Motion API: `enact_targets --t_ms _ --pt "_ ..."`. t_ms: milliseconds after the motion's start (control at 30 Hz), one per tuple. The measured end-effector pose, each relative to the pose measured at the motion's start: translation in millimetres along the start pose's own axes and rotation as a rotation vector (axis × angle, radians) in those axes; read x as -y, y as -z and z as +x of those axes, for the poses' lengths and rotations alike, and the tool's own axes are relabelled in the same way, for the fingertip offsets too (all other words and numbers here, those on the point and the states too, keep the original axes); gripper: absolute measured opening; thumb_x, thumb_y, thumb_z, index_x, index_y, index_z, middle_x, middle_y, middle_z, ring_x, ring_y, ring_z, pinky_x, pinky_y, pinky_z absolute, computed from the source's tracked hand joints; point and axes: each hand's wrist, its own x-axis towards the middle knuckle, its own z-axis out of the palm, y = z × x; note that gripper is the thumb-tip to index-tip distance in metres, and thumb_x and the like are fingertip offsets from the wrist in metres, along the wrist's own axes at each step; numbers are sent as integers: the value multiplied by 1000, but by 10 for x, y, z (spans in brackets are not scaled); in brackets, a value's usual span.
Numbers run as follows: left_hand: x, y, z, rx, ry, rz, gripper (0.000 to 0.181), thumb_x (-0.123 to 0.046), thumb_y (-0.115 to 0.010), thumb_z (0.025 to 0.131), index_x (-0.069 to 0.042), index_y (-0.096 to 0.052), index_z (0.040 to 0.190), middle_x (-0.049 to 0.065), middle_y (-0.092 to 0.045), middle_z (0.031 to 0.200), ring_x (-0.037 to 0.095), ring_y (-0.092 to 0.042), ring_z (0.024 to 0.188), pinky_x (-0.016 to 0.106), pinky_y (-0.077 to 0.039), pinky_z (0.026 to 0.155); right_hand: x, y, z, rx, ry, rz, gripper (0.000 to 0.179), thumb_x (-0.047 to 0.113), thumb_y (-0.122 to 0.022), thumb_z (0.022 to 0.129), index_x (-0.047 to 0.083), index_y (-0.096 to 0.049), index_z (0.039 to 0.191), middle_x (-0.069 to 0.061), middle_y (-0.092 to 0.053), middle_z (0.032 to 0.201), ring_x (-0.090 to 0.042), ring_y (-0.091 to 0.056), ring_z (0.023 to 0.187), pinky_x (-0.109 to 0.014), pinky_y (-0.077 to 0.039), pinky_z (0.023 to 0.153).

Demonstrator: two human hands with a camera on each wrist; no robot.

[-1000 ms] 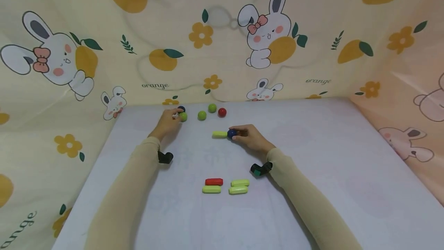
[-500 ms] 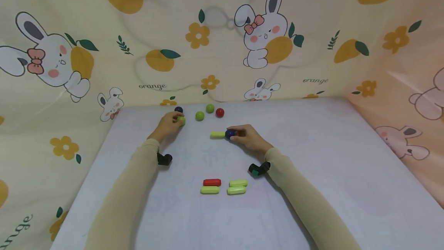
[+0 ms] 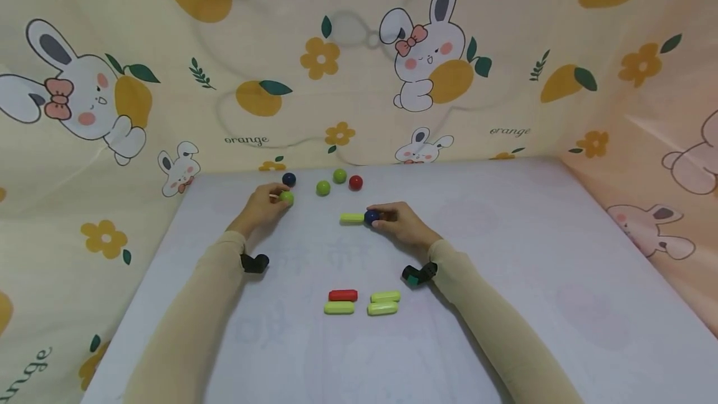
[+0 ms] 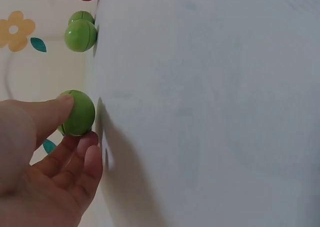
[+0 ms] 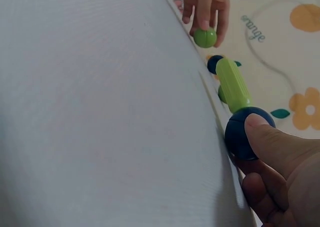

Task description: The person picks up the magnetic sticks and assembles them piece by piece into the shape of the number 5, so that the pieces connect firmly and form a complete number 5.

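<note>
Green and glossy, a small ball (image 3: 287, 197) sits pinched in the fingers (image 4: 75, 154) of the left hand (image 3: 261, 206), left of centre in the head view, resting on the pale desk (image 3: 505, 279). The left wrist view shows the thumb on top of it and the other fingers curled beneath, plus a thin seam running round the ball that the head view is too far off to show.

At mid-frame the right hand (image 3: 401, 222) has its fingers curled round a dark blue ball (image 3: 371, 217), smooth and round, which touches the end of a lime green capsule-shaped stick (image 3: 351, 218) lying flat to its left. The right wrist view shows the thumb pressed on the blue ball and the stick's rounded, shiny body pointing away from it; it also catches the left hand with its green ball near the upper edge.

Along the far edge of the desk lie another dark blue ball (image 3: 288, 179), two more green balls (image 3: 323, 187), and a red ball (image 3: 356, 182). Lower in the head view, between the two sleeves, a red stick (image 3: 343, 295) lies just beside three lime green sticks (image 3: 384, 302). A cloth (image 3: 168, 111) printed with rabbits and oranges hangs behind and at both sides.
</note>
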Motion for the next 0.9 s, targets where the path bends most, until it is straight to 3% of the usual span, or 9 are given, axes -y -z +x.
enact_targets --t_ms 600,900 --pt "-202 -50 -126 52 -24 -74 44 -8 -60 98 -4 -53 141 21 -51 148 38 -55 127 49 -47 110 6 -21 -10 1 -17 27 46 14 -66 98 11 -58 143 -13 -65 128 -23 -54 104 -30 -46 91" --pt "-337 -188 -184 83 -115 -54 41 -6 -61 97 -2 -55 138 20 -57 141 37 -57 123 48 -47 108 -22 -4 8 -1 -31 25 46 15 -66 98 14 -58 143 -11 -64 130 -22 -53 105 -30 -45 93"
